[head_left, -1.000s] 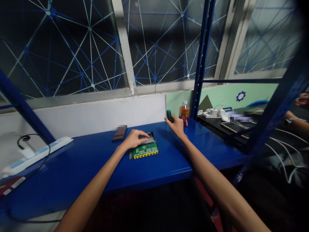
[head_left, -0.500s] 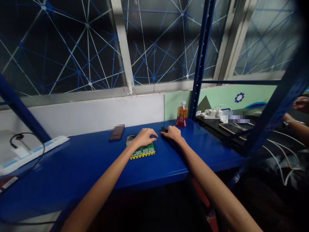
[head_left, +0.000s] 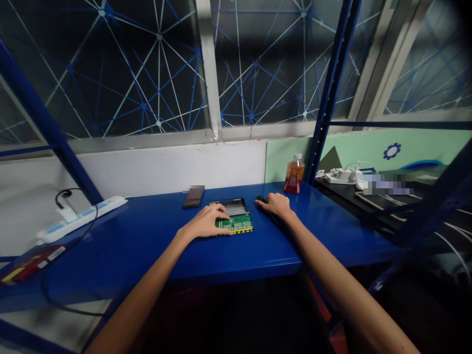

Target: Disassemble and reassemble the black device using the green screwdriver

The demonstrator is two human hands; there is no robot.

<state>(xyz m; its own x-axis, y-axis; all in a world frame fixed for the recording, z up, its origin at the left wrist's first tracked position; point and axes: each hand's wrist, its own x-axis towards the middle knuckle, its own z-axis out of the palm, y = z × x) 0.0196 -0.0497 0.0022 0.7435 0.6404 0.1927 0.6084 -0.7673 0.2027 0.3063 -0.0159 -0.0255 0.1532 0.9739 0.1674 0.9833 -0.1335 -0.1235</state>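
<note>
My left hand spans the left end of a green circuit board with a row of yellow ports along its front edge. The thumb lies by the ports and the other fingers curl over the far side, so the hand grips the board. Directly behind the board lies a shallow dark metal case, like an open tray. To the right, my right hand is closed around a dark, slim object resting low over the table. Its tip sticks out past the thumb; its kind is unclear.
On the blue table lie a phone, a white power strip with a black cable, and a red box at left. A drink bottle stands at the back right beside a blue post.
The view has turned left. My left hand has moved from above the board to its left end, uncovering the metal case. My right hand stays closed on the dark object.
</note>
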